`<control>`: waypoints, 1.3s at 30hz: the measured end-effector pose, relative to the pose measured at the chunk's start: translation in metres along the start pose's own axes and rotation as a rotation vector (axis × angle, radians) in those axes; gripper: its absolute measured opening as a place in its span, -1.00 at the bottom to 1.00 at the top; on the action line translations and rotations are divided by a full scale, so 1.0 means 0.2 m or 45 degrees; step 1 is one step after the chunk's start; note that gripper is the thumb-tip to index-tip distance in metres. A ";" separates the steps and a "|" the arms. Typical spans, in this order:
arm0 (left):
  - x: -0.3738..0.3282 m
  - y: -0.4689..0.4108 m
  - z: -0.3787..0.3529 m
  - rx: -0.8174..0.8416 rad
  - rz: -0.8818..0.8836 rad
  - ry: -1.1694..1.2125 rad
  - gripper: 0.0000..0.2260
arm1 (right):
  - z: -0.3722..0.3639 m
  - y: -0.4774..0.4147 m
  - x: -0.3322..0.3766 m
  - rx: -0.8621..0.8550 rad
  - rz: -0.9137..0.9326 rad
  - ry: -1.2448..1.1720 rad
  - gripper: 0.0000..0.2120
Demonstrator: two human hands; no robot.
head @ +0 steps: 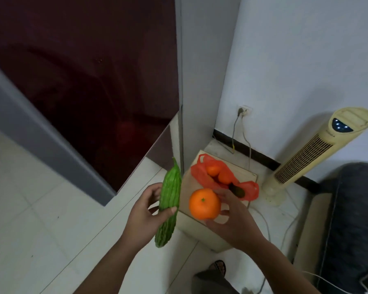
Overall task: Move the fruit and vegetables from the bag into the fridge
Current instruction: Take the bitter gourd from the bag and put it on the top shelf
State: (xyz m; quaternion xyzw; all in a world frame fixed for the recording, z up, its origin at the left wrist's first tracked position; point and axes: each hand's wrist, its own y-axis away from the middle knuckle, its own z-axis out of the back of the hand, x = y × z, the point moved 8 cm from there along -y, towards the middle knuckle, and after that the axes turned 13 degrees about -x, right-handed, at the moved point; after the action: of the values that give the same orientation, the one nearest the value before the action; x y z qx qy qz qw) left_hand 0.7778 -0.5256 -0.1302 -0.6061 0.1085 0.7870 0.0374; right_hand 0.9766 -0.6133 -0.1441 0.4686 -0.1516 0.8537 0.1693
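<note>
My left hand (146,211) grips a long green bitter gourd (170,198), held nearly upright in front of me. My right hand (232,219) holds a large orange (204,204) in its curled fingers. Behind the orange lies a red plastic bag (200,177), open on a pale wooden box (240,172). Inside the bag I see two more oranges (214,169) and a dark green vegetable (238,190). The dark red fridge (83,85) fills the upper left, its door closed.
A cream tower fan (312,153) stands against the wall to the right of the box. A wall socket (245,110) with cables sits above the box. A dark sofa edge (353,209) is at far right. White floor tiles lie below the fridge.
</note>
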 end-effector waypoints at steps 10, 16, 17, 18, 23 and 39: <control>0.31 0.65 1.10 -0.518 0.111 0.062 -0.59 | -0.79 0.55 0.60 0.414 0.001 -0.007 -0.36; 0.47 0.99 1.68 -0.911 0.183 0.155 -0.59 | -1.27 0.79 1.01 0.687 0.225 -0.063 -0.39; 0.49 1.05 1.76 -0.973 0.191 0.164 -0.59 | -1.34 0.82 1.07 0.728 0.269 -0.065 -0.38; 0.52 1.10 1.83 -1.032 0.202 0.168 -0.59 | -1.41 0.85 1.12 0.768 0.304 -0.070 -0.38; 0.62 1.22 2.15 -1.219 0.242 0.140 -0.58 | -1.79 0.93 1.27 0.980 0.364 -0.072 -0.37; 0.66 0.19 3.05 -1.145 0.240 0.026 -0.58 | -2.84 0.21 1.81 1.014 0.381 -0.184 -0.39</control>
State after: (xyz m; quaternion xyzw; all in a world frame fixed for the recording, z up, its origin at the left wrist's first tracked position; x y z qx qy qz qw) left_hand 0.1591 -0.4412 -0.1059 -0.5573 -0.1888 0.7500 -0.3021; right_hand 0.3521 -0.3601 -0.1331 0.5288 0.1121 0.8257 -0.1614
